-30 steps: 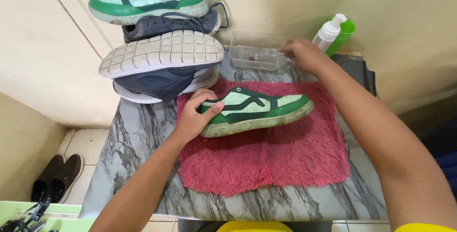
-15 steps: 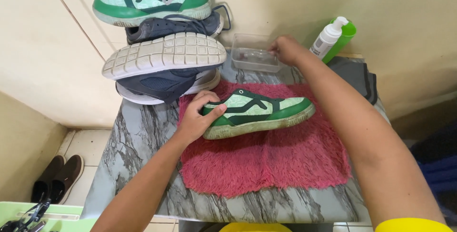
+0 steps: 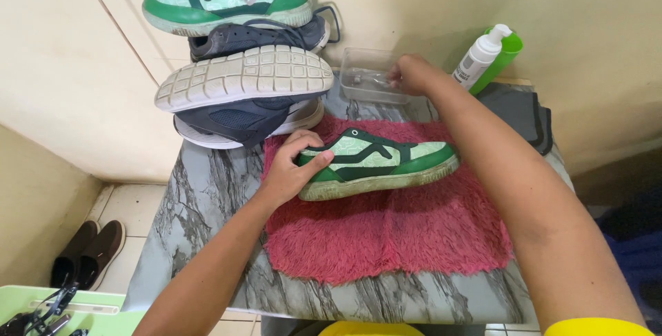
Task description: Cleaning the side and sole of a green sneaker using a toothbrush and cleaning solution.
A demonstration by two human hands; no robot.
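Steadying green sneaker [image 3: 376, 164] at heel end with left hand [image 3: 289, 170], grip clamped on it; sneaker lying on its side on pink towel [image 3: 393, 239] on marbled table [image 3: 200, 191]. Right hand [image 3: 407, 74] reaching into clear plastic tray [image 3: 362, 74] behind towel; fingers curled, grip state unclear. Pump bottle [image 3: 479, 53] just beside.

Hands working over a green sneaker on a red mat

The left hand [image 3: 289, 170] is gripping the green sneaker [image 3: 376, 164]; the right hand [image 3: 408, 74] is reaching into the clear plastic tray [image 3: 358, 91].

Bright, even indoor light, soft shadows, sharp focus, perhaps slight wide-angle bending at edges.
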